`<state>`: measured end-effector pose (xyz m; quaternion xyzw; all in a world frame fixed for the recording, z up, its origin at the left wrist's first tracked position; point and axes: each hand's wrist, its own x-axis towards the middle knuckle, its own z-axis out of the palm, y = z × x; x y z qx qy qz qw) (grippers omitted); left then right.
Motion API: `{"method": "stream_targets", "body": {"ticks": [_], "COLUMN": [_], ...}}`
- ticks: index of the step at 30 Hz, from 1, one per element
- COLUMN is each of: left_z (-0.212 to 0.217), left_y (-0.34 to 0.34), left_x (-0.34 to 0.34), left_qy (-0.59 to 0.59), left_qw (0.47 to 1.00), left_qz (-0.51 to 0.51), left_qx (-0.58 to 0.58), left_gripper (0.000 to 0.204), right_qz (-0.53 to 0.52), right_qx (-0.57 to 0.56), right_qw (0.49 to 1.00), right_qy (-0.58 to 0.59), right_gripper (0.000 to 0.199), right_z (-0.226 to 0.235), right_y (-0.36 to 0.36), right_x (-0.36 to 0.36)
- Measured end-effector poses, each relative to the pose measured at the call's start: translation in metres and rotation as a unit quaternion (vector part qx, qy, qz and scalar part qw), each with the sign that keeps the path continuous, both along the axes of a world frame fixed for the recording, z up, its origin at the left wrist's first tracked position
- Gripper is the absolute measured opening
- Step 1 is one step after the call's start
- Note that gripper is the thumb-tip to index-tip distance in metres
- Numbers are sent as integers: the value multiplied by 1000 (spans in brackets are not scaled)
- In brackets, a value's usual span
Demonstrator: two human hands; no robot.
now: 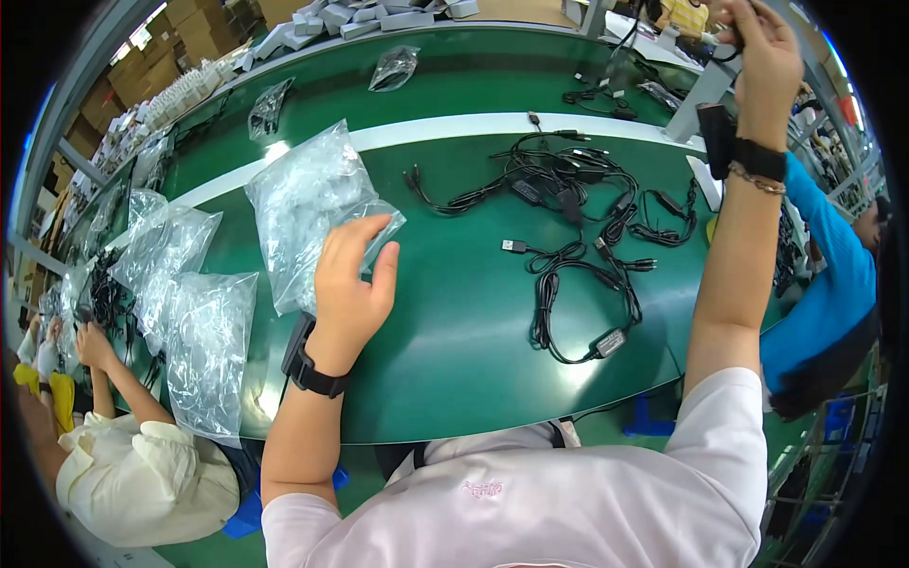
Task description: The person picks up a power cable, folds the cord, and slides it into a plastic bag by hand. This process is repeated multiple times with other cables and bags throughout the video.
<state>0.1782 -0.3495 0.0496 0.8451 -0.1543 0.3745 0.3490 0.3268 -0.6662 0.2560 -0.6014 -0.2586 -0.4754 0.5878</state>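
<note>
My left hand is over clear plastic bags on the green table, thumb and fingers apart. Its fingertips overlap the edge of a bag, though I cannot tell whether they touch it. High at the upper right, my right hand is raised with its fingers closed round a black cable. Much of that cable is hidden by the hand or cut off at the picture's edge. Between my arms lies a tangle of black USB cables. One coiled cable with a small inline box sits nearer to me.
More clear bags lie at the left, beside a co-worker in a pale shirt. A person in a blue sleeve is at my right. A white strip crosses the table, with bagged cables beyond it and small white boxes behind.
</note>
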Motion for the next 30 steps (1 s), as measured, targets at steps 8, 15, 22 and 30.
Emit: {"method": "stream_targets", "body": {"ticks": [8, 15, 22, 30], "left_z": [11, 13, 1, 22], "left_y": [-7, -29, 16, 37], "left_x": [11, 22, 15, 12], "left_qy": [113, 153, 220, 133], "left_qw": [954, 875, 585, 531], "left_qz": [-112, -278, -352, -372], "left_qx": [-254, -366, -697, -750], "left_gripper": [43, 78, 9, 37], "right_qz": [255, 456, 449, 424], "right_qx": [-62, -46, -52, -376], "right_qw": [936, 838, 801, 689], "right_qy": [233, 297, 392, 452], "right_gripper": [12, 18, 28, 52], "right_z": [-20, -72, -126, -156], "right_y": [33, 104, 139, 148], "right_x": [-26, -59, -57, -57]}}
